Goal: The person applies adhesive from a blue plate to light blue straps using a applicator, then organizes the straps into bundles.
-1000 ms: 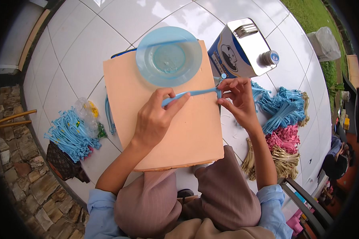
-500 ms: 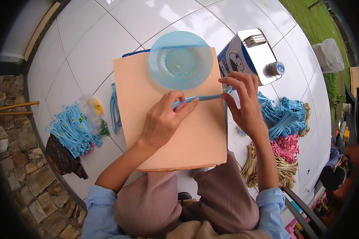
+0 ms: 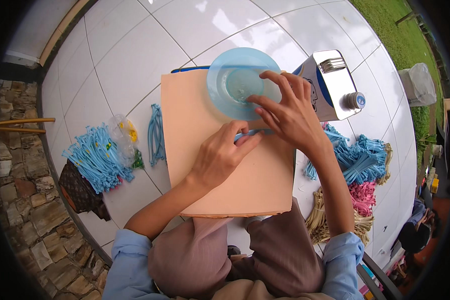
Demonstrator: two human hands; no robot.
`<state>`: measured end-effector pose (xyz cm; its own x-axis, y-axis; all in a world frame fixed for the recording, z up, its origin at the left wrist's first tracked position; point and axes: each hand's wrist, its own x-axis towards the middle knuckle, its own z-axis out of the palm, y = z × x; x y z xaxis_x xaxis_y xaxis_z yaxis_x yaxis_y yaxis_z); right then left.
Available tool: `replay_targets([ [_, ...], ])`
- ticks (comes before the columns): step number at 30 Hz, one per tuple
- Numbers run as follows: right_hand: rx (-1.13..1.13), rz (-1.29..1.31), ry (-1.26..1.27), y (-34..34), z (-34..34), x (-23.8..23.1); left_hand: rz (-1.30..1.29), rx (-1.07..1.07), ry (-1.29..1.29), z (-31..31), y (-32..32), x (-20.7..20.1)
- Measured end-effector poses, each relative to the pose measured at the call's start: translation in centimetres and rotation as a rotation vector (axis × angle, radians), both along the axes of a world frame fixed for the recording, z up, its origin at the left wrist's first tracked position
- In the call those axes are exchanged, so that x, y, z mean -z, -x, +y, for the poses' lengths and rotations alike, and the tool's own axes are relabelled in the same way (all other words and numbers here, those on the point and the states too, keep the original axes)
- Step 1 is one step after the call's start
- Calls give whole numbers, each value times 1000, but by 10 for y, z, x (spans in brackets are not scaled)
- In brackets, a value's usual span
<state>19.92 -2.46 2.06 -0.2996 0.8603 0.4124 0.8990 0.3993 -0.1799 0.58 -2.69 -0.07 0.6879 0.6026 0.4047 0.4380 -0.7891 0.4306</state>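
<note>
My left hand (image 3: 216, 156) pinches a flat light-blue strip (image 3: 268, 132) between thumb and index finger, above a peach-coloured board (image 3: 185, 110) across my lap. The strip runs right, and its far end is hidden under my right hand (image 3: 299, 117). That hand reaches over a translucent blue dish (image 3: 216, 75), its fingers spread and bent. One fingertip is down inside the dish, near a small clear patch at its bottom; whether it touches this, I cannot tell. The dish rests on the far part of the board.
Right of the dish stands a rectangular metal can (image 3: 339, 77) with a screw cap. Bundles of blue strips (image 3: 362, 160), pink strips (image 3: 362, 197) and beige strips (image 3: 317, 220) lie at right. More blue strips (image 3: 97, 157) and a clear plastic bag (image 3: 119, 131) lie at left.
My right hand has left the strip's right end and moved left over the dish, its fingers spreading. My left hand keeps its pinch on the strip. The whole view has shifted slightly.
</note>
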Motion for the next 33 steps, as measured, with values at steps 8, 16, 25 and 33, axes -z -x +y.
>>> replay_targets([
  [8,153,88,-99,-14,-38,-17,-21,-10,8,-2,-4,-2],
  [16,138,-108,-76,-10,-79,8,-9,-18,-23,1,-1,0],
  [25,125,-177,-104,-11,-77,15,-6,-23,-19,1,0,-1],
  [33,189,69,-49,-20,-73,9,1,-19,-22,2,-2,-1],
])
